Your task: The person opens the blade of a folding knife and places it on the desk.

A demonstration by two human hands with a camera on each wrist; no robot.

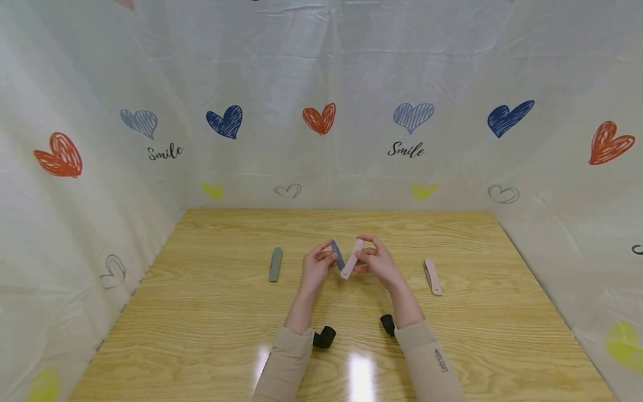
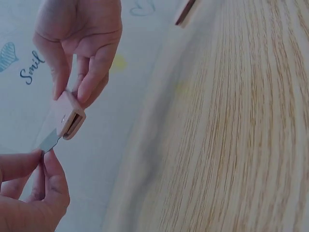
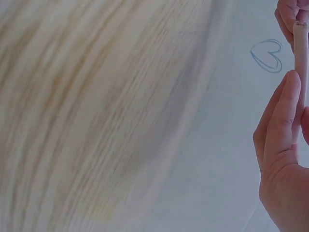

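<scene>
A folding knife with a pink handle point(image 1: 353, 259) is held above the table, its grey blade point(image 1: 338, 255) swung partly out so the two form a V. My left hand point(image 1: 317, 267) pinches the blade between thumb and fingers. On the other side, my right hand point(image 1: 379, 262) grips the handle. The left wrist view shows the handle's pivot end point(image 2: 72, 118) with its slot, and the blade point(image 2: 49, 141) coming out toward the left fingers. At the right wrist view's edge, only part of the handle point(image 3: 300, 53) appears beside the right hand point(image 3: 282, 140).
A green folding knife point(image 1: 275, 264) lies closed on the wooden table point(image 1: 216, 312), left of my hands. Another pink folding knife point(image 1: 432, 276) lies to the right. Black wrist-worn pieces point(image 1: 324, 337) show by the sleeves. A white curtain point(image 1: 361, 67) with printed hearts surrounds the table's back and sides.
</scene>
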